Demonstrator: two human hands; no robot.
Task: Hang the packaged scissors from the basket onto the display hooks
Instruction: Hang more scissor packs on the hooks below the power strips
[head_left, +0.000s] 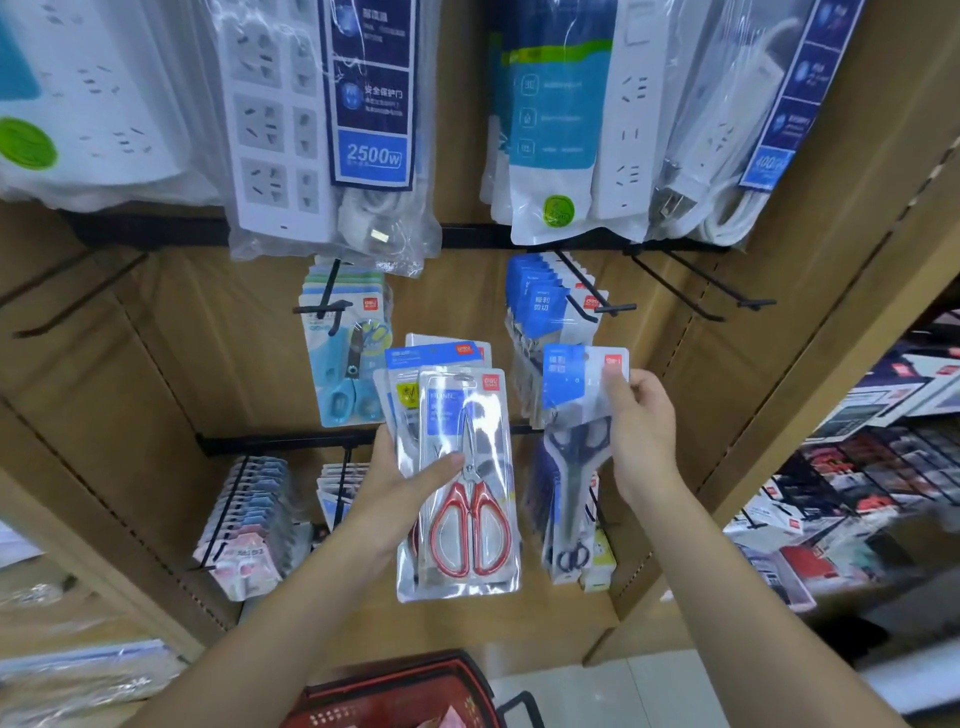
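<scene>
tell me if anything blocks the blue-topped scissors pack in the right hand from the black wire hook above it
Nothing visible does. The right hand pinches the blue-topped clear pack of dark-handled scissors just below the black wire hook, whose tip juts out bare in front of the matching blue packs already hanging on it.

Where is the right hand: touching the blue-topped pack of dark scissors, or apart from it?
Touching. The head view shows the right hand pinching the blue-topped pack of dark scissors near its upper right corner, thumb on the front.
</scene>
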